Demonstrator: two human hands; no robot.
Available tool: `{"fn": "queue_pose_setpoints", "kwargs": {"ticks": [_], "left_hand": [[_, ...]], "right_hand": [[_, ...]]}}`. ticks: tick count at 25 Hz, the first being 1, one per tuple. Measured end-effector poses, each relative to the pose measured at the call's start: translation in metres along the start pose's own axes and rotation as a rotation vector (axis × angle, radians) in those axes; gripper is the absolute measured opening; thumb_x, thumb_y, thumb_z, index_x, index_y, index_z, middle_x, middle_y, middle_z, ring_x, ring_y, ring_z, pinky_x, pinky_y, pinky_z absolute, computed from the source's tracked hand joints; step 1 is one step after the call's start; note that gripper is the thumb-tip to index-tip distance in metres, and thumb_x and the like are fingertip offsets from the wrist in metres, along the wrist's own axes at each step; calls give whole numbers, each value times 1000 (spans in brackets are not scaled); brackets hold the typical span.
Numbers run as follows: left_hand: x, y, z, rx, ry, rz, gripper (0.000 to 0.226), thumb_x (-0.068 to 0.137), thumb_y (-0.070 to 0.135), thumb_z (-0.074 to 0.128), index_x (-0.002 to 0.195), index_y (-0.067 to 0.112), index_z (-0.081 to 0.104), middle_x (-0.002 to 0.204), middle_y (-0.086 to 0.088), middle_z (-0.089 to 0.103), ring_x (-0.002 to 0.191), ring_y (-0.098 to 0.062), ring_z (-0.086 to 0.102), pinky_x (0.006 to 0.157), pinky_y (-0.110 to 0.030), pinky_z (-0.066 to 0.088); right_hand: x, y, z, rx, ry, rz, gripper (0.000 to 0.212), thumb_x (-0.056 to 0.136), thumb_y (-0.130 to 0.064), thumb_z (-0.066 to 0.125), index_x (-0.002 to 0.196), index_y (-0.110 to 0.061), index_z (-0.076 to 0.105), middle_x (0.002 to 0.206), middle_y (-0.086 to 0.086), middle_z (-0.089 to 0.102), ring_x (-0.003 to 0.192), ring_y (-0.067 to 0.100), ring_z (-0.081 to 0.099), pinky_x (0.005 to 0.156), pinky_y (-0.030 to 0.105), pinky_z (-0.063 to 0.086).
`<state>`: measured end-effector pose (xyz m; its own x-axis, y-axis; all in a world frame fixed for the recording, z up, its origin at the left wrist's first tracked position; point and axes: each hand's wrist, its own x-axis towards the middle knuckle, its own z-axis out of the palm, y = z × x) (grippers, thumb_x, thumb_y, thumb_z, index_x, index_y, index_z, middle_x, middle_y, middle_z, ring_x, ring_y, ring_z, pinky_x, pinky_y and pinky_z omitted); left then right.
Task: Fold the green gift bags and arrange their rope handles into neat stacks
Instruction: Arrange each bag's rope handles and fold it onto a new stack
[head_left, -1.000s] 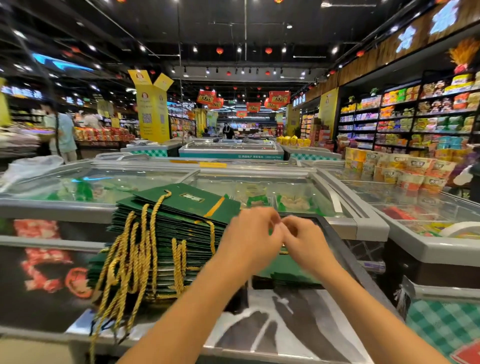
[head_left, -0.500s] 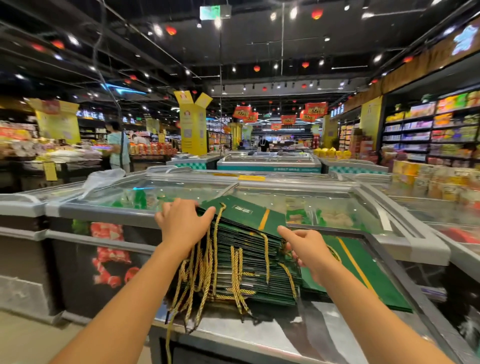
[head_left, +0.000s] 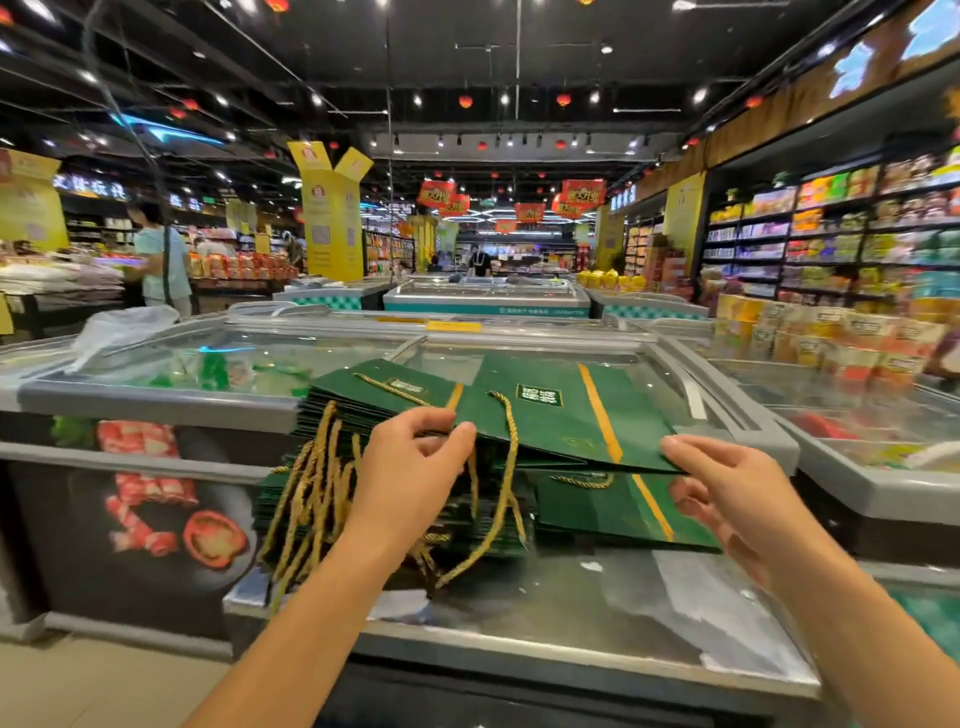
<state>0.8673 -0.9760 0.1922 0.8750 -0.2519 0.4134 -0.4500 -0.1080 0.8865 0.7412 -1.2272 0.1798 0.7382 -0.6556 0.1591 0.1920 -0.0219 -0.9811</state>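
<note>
Green gift bag (head_left: 550, 415): we hold it flat over the stack (head_left: 337, 410) on the freezer lid (head_left: 597, 597).
Left hand (head_left: 410, 467): our thumb and fingers pinch its near edge.
Right hand (head_left: 727, 488): thumb above, fingers below, pinching its near corner.
Rope handles (head_left: 311, 499): dangling down the stack's front.

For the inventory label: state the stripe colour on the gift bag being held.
The stripe is orange-gold on the dark green paper gift bag; head view shows it.

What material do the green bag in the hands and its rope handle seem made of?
Green bag: probably stiff paper or card, smooth with a slight sheen; it stays flat with crisp edges. Rope handle: looks like twisted golden cord; spiral strands show.
</note>
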Motion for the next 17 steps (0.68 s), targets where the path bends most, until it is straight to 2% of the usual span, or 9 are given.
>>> {"fn": "queue_pose_setpoints", "kwargs": {"ticks": [3, 6, 7, 11, 14, 15, 17], "left_hand": [[-26, -6, 28, -266, -129, -135, 12, 97, 13, 65, 106, 8, 70, 95, -6, 77, 84, -13, 77, 74, -23, 61], [-43, -17, 50, -291, -245, -211, 11, 97, 15, 66, 101, 6, 70, 88, -10, 78, 82, -18, 77, 70, -20, 60], [-47, -22, 56, -282, -284, -235, 12, 96, 15, 68, 100, 4, 70, 86, -10, 78, 81, -19, 77, 71, -21, 61], [-51, -43, 72, -146, -397, -289, 15, 90, 12, 75, 97, 0, 70, 83, -12, 78, 79, -24, 78, 78, -32, 63], [-46, -52, 73, -66, -418, -282, 13, 87, 10, 78, 96, 3, 72, 85, -11, 78, 78, -24, 78, 81, -36, 63], [-45, -52, 73, -42, -421, -273, 12, 86, 10, 78, 95, 4, 73, 86, -10, 78, 77, -23, 78, 80, -35, 63], [-46, -54, 74, -16, -412, -258, 12, 85, 10, 79, 95, 6, 73, 87, -9, 78, 76, -22, 78, 79, -34, 63]], "right_hand": [[-22, 11, -42, -96, 79, -18, 22, 92, -17, 72, 111, -8, 71, 81, 1, 70, 60, 13, 54, 60, 23, 50], [-43, 25, -72, -279, 144, -71, 9, 94, -16, 70, 102, -15, 74, 71, -9, 73, 55, 0, 58, 52, 13, 46], [-48, 31, -80, -359, 161, -87, 7, 94, -16, 70, 100, -16, 74, 69, -9, 73, 56, -2, 59, 51, 13, 46], [-55, 52, -100, -828, 205, -112, 18, 92, -29, 72, 100, -15, 79, 78, 1, 74, 74, 17, 66, 65, 33, 49], [-58, 60, -95, -1111, 280, -319, 28, 89, -32, 75, 110, -13, 77, 85, 1, 59, 83, 22, 59, 77, 36, 47], [-61, 61, -89, -1126, 245, -426, 31, 88, -32, 74, 114, -15, 75, 92, 1, 56, 89, 23, 58, 82, 38, 48], [-75, 61, -65, -1030, 25, -598, 32, 88, -37, 71, 115, -20, 74, 99, -2, 56, 96, 18, 57, 86, 32, 48]]}}
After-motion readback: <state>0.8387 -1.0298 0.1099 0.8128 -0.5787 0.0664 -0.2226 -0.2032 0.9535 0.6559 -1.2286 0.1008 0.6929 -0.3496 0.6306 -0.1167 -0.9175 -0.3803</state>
